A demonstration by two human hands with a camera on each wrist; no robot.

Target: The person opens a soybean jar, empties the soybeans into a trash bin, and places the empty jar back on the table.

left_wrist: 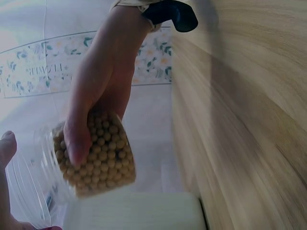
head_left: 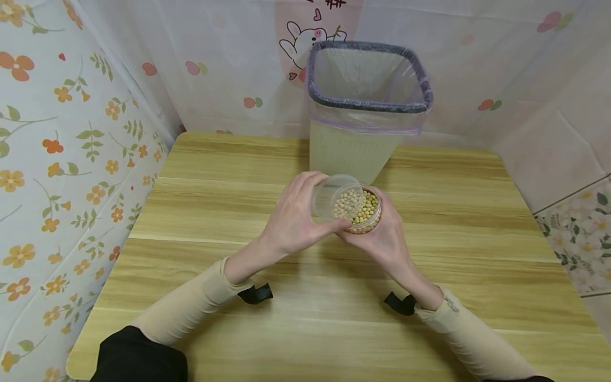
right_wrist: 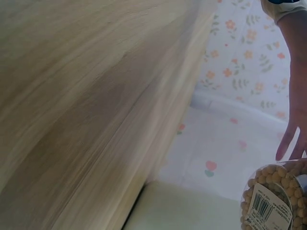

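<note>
My right hand (head_left: 384,239) grips a clear plastic jar (head_left: 366,228) filled with round yellow-beige beans (head_left: 368,206). Its mouth is uncovered on the right side. A round, see-through plastic lid (head_left: 324,199) is pinched in my left hand (head_left: 296,220), tilted and overlapping the jar's left part in the head view. The left wrist view shows the right thumb across the jar wall (left_wrist: 108,160), with the left fingertips at the lid's edge. Low in the right wrist view, a white barcode label (right_wrist: 268,211) is on the jar's base.
Just beyond the hands, a pale waste bin (head_left: 350,151) with a dark rim and a clear liner bag stands at the back of the wooden table (head_left: 229,207). Patterned cloth (head_left: 86,170) hangs along the left and back. Black straps (head_left: 255,293) hang at both wrists.
</note>
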